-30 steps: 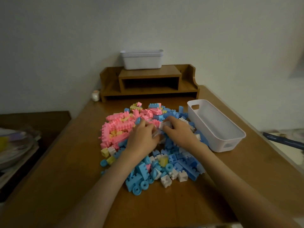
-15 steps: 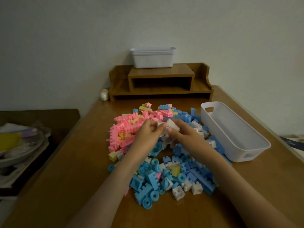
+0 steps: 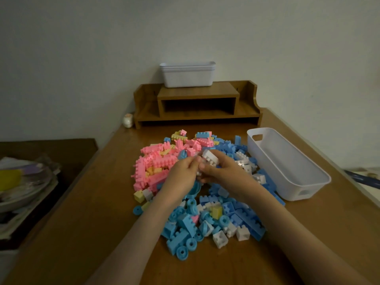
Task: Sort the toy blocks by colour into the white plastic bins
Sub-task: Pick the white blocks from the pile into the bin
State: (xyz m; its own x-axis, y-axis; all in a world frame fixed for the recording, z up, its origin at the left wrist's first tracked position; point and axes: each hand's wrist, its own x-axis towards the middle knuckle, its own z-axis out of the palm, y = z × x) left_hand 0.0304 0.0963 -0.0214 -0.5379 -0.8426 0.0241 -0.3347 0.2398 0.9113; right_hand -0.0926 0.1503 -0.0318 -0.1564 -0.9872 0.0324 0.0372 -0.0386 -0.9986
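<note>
I have both hands raised just over the block pile (image 3: 158, 167), which lies against the near long side of the open white bin (image 3: 292, 161). The right hand (image 3: 226, 177) has fingers and thumb curled round a few white blocks (image 3: 210, 157), the top one studded and tilted toward the bin. The left hand (image 3: 183, 174) meets it fingertip to fingertip and pinches the lower end of the same white clump; I cannot tell whether the pieces are locked together or just bunched.

Nothing shows inside the bin. Loose white pieces (image 3: 244, 165) lie closest to its wall. The pink blocks (image 3: 152, 159) are heaped on the side of the pile away from the bin, with a few yellow ones among them. The blue blocks (image 3: 240, 219) and blue wheels spread out from the bin's near end toward me.

Beyond the bin's far end, a wooden shelf (image 3: 197, 93) stands against the wall, and a nested stack of bins (image 3: 188, 78) sits on top of it. Everything rests on a brown table (image 3: 82, 212). Well away from the bin, off the table's opposite edge, is a blurred heap of papers (image 3: 22, 182).
</note>
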